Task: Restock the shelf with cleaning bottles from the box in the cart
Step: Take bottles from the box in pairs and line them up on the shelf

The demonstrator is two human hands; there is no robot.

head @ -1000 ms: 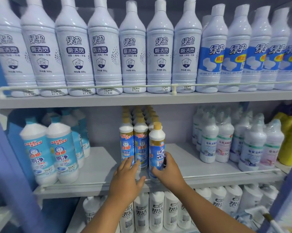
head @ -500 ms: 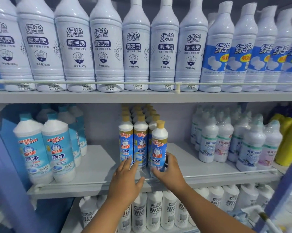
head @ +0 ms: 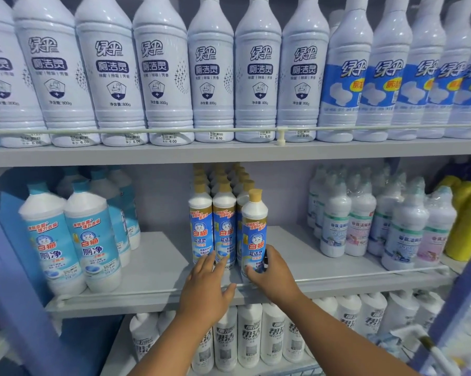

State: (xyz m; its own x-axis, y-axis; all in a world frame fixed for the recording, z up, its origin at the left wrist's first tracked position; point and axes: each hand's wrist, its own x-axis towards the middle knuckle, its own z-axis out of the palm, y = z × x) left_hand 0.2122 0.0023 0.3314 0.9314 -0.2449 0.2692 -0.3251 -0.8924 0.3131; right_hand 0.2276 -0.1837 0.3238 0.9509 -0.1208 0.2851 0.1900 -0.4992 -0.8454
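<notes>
A slim white bottle with a gold cap and blue label (head: pixel 254 229) stands at the front of the middle shelf (head: pixel 158 270). My right hand (head: pixel 273 272) wraps around its base. Just left of it, two matching bottles (head: pixel 212 226) head rows of the same gold-capped bottles running toward the back. My left hand (head: pixel 206 289) rests with spread fingers against the bottoms of those two, holding nothing. The cart and its box are out of sight.
Tall white bottles (head: pixel 210 74) fill the top shelf behind a rail. On the middle shelf, wide blue-labelled bottles (head: pixel 90 240) stand left and shrink-wrapped white bottles (head: pixel 359 221) right, yellow ones (head: pixel 467 221) beyond. White bottles (head: pixel 249 337) line the bottom shelf.
My right hand has turned the front bottle so its label faces forward and nudged it against the row. My left hand has stayed at the neighbouring bottles. The view has drifted slightly.
</notes>
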